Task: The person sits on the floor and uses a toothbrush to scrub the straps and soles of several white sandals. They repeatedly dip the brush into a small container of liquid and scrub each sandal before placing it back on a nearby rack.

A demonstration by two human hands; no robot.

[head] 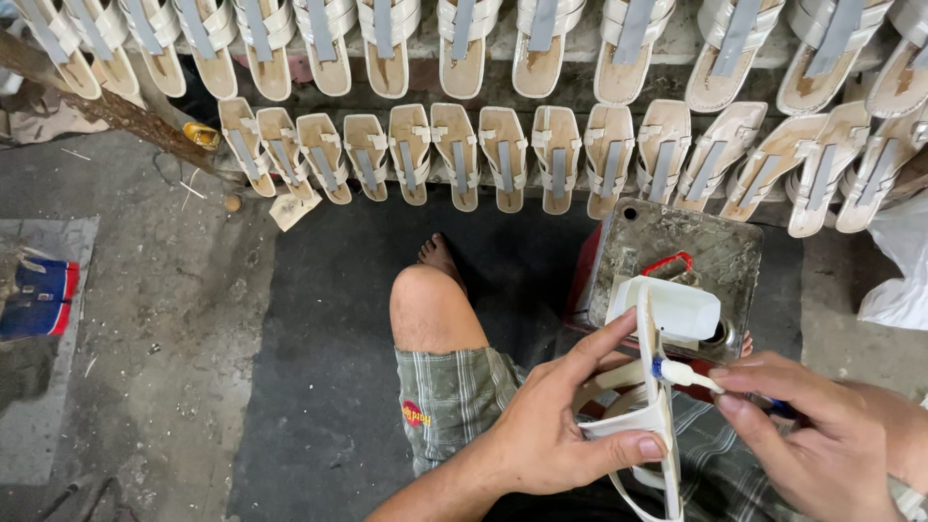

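Left hand (541, 435) clenched on white sandal upper (650, 411), thumb under, fingers over. Right hand (822, 440) pinches glue brush (681, 372), tip touching strap just above left grip. Glue tin (667, 261) beyond. Two rows of strapped sandals (503, 155) laid out; this piece judged mid-gluing

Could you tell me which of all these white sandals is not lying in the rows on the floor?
The sandal in the left hand: it is held up over the lap, while the right hand puts a brush to its strap.

Sandal rows (503, 155) ahead; metal can (667, 256) right of knee (425, 304), probably on floor.
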